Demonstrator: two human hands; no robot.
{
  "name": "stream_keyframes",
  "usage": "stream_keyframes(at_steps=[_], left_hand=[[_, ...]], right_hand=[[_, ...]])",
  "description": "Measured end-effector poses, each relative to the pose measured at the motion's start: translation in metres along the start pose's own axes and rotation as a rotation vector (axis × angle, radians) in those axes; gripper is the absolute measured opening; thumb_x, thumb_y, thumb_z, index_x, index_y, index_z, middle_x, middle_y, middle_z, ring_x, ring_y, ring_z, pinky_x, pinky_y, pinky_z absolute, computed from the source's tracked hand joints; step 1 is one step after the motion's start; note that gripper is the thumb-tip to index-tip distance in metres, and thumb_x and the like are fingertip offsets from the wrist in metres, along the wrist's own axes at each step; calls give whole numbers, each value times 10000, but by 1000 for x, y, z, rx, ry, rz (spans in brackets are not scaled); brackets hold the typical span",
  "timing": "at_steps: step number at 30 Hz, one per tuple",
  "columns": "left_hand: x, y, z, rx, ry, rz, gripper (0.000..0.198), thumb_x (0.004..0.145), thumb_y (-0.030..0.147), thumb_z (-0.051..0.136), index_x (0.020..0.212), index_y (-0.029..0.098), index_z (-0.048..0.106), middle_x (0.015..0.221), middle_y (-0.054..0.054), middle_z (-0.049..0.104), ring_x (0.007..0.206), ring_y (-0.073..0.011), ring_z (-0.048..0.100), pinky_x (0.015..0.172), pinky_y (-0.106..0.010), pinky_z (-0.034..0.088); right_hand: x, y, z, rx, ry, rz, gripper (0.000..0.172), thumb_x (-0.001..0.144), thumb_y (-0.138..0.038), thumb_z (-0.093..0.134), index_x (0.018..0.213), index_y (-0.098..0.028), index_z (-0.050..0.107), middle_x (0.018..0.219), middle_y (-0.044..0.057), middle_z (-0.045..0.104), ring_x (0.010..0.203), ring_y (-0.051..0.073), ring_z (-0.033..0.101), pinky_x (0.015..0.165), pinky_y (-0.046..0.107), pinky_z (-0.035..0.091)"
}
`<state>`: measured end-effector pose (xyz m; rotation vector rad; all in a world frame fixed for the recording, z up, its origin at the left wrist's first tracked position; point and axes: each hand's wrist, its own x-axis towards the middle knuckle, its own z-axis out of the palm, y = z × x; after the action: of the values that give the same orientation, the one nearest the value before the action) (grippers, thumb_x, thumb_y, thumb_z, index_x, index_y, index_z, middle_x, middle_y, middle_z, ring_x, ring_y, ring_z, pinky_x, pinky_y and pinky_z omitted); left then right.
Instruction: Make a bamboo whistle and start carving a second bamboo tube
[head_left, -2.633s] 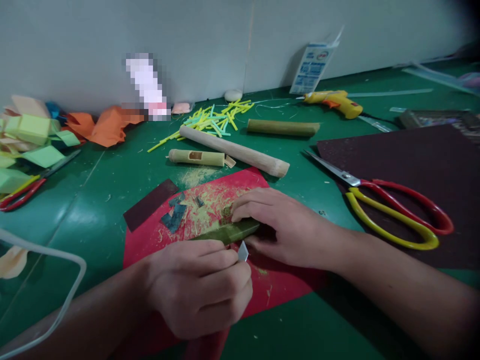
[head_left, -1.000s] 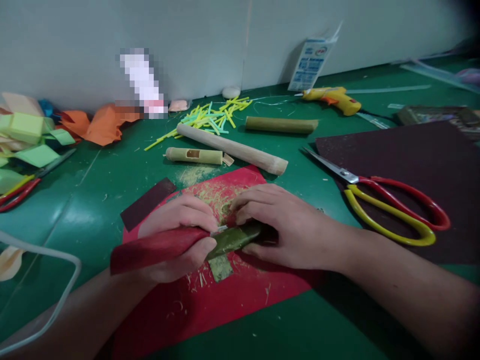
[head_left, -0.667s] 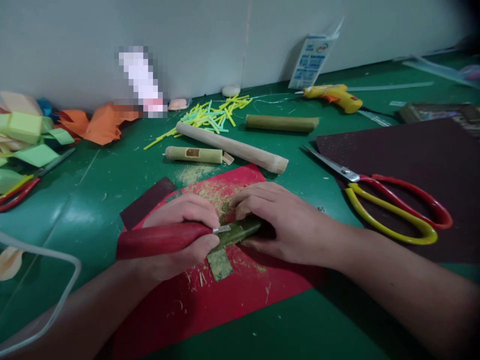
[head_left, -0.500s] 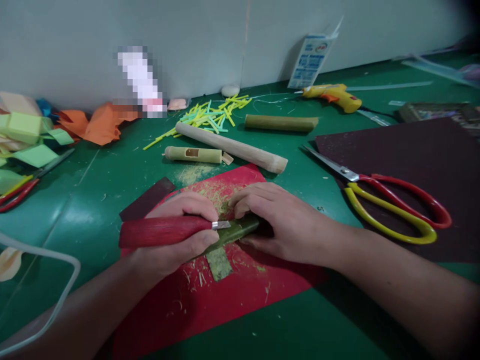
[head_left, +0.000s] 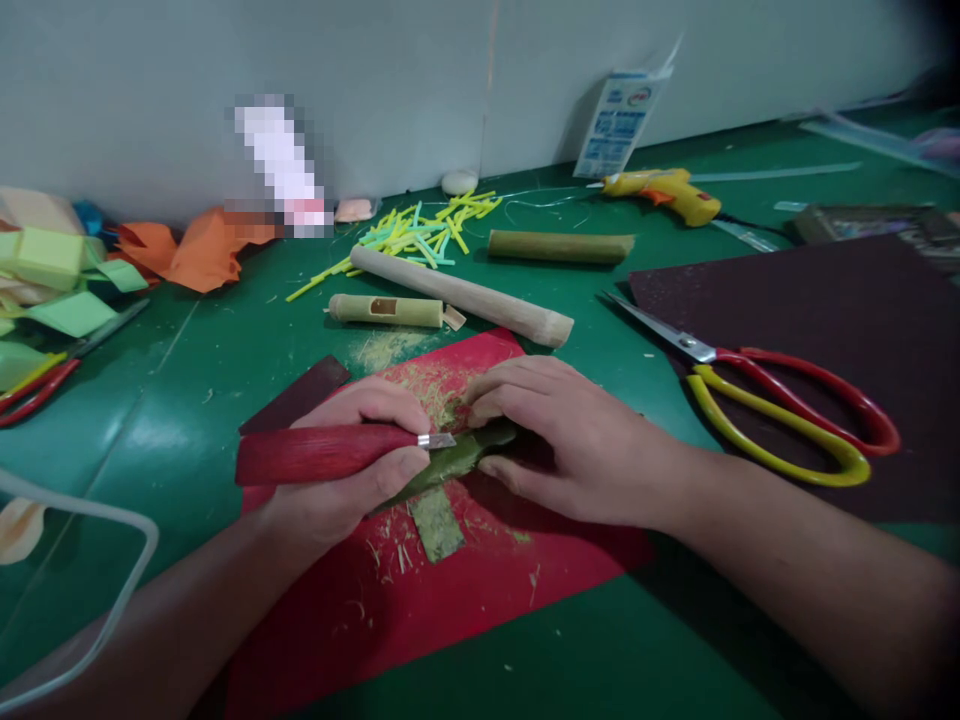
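My left hand is closed round a carving knife with a red handle and a short slanted metal blade. The blade points right, over a green bamboo piece that also lies under this hand. My right hand curls round the right end of the bamboo, fingers on the far side and thumb on the near side; the palm hides that end. Beneath is a red sheet strewn with shavings. A small flat green piece rests on it, just in front of the bamboo.
Behind lie a notched bamboo tube, a long pale stick, another bamboo tube and yellow-green sticks. Scissors rest on a dark sheet at right. A yellow glue gun sits near the wall.
My right hand's thumb and fingers have spread a little wider at the bamboo. My left hand with the knife has shifted slightly left and up.
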<state>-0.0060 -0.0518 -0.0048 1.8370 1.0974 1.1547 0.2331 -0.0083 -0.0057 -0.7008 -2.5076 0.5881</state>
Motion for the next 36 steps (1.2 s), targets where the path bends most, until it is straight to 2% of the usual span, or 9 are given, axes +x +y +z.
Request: stream_keyframes(at_steps=[8, 13, 22, 30, 33, 36], left_hand=[[1, -2, 0, -31, 8, -31, 94, 832, 312, 683, 902, 249, 681, 895, -9, 654, 859, -175, 616, 868, -350, 516], [2, -1, 0, -30, -8, -34, 105, 828, 334, 692, 891, 251, 674, 898, -5, 656, 886, -177, 608, 862, -341, 507], [3, 3, -3, -11, -67, -16, 137, 825, 328, 695, 911, 226, 665, 907, -23, 677, 898, -200, 634, 896, -386, 508], [2, -4, -1, -87, -42, -149, 154, 831, 360, 692, 916, 236, 659, 944, -11, 676, 852, -188, 667, 713, -310, 557], [2, -5, 0, -70, -15, -126, 150, 853, 378, 662, 923, 245, 654, 946, -15, 666, 819, -178, 664, 700, -314, 560], [1, -1, -2, 8, 10, -55, 116, 859, 339, 649, 911, 235, 653, 942, -19, 658, 853, -187, 655, 780, -349, 556]], right_hand=[[0, 1, 1, 17, 0, 11, 240, 836, -231, 602, 1064, -158, 614, 1057, 90, 654, 1010, 232, 568, 926, 410, 422], [0, 1, 2, 40, -31, 24, 246, 756, -175, 643, 997, -176, 591, 1017, 66, 643, 963, 212, 561, 899, 382, 424], [2, -3, 3, 92, -34, 52, 231, 725, -144, 647, 924, -205, 547, 978, 46, 640, 930, 194, 561, 862, 362, 441], [0, -3, 1, 34, -31, 37, 237, 768, -204, 641, 995, -164, 587, 1001, 87, 642, 978, 231, 559, 925, 420, 427], [-1, -1, 1, 12, -12, 33, 231, 815, -240, 623, 1033, -164, 614, 1047, 100, 647, 1003, 242, 569, 934, 436, 427], [-1, 1, 1, -16, 4, 30, 239, 869, -282, 596, 1077, -171, 631, 1095, 109, 650, 1034, 251, 573, 936, 440, 432]])
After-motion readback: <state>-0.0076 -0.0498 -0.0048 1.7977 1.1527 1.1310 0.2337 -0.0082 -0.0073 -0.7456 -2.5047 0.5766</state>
